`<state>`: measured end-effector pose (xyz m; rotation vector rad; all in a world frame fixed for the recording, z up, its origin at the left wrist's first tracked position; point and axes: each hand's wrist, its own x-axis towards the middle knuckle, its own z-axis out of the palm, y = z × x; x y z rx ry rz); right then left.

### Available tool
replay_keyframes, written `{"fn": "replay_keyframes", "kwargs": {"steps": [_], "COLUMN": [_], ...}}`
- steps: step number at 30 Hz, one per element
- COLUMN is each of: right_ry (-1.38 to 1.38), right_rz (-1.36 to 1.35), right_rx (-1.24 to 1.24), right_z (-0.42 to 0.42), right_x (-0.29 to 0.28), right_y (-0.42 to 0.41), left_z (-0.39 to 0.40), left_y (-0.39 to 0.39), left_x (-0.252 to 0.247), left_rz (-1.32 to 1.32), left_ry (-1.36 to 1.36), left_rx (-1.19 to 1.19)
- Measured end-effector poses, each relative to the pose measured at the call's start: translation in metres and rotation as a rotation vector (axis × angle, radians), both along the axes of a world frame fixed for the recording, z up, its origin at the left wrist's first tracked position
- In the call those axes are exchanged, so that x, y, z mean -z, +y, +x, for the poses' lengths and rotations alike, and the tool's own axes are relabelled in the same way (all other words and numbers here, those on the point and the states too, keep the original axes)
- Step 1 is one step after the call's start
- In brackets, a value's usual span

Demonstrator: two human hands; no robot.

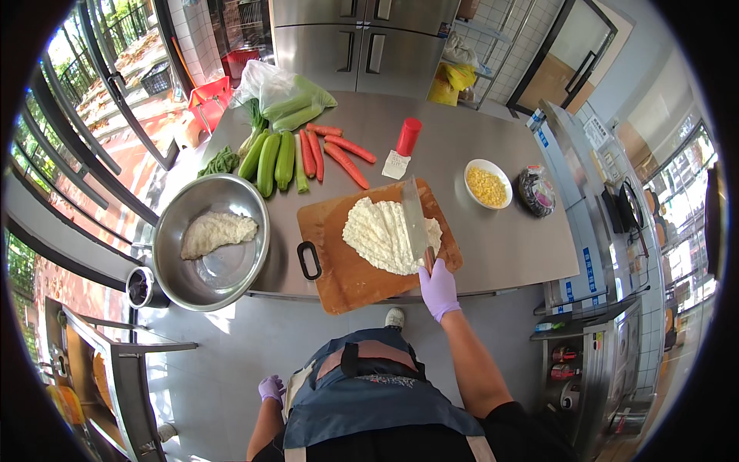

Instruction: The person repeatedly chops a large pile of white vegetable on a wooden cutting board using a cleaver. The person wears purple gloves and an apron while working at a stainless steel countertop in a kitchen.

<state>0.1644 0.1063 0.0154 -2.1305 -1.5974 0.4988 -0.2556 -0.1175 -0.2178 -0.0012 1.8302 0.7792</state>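
Observation:
My right hand (440, 289), in a purple glove, grips the handle of a cleaver (414, 222). Its broad blade stands in a flattened white, crumbly mass (378, 234), towards that mass's right side. Beneath lies a brown cutting board (346, 289) with a black-rimmed handle hole at its left. Down beside the apron hangs my left hand (272, 388), also gloved, with its fingers partly curled and nothing seen in it. A steel bowl (260, 260) left of the board holds a piece of a similar pale mass (218, 234).
Green squashes (268, 164), carrots (344, 164) and bagged vegetables (294, 107) lie behind the bowl and board. A red canister (409, 137) and a paper slip stand further back. To the right are a bowl of corn kernels (488, 185) and a dark wrapped package (537, 191).

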Motion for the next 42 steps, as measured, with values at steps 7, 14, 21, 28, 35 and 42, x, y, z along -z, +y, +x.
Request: {"fn": "replay_keyframes", "kwargs": {"steps": [7,14,21,28,35,42], "right_ry": [-0.033,0.943,1.181,1.544,0.971,0.498], "right_rz": [0.122,0.001,0.001,-0.075,0.018,-0.051], "right_rx": [0.057,0.283,0.445,0.474,0.293,-0.025], "right_z": [0.017,0.032,0.094,0.062,-0.01,0.004], "right_x": [0.025,-0.017,0.035,0.079,0.027,-0.033], "right_y": [-0.005,-0.01,-0.065,-0.058,-0.022,-0.003], "left_z": [-0.006,-0.023,-0.007,-0.008,0.006,0.016], "left_y": [0.004,-0.014,-0.004,0.003,0.018,-0.021], "left_x": [-0.003,0.03,-0.015,-0.019,-0.025,0.016], "left_rz": [-0.037,0.047,-0.076,-0.07,0.031,-0.079], "left_ry": [-0.041,0.048,0.004,0.049,0.026,-0.014], "left_rx": [-0.103,0.175,-0.03,0.007,-0.072,-0.215]}}
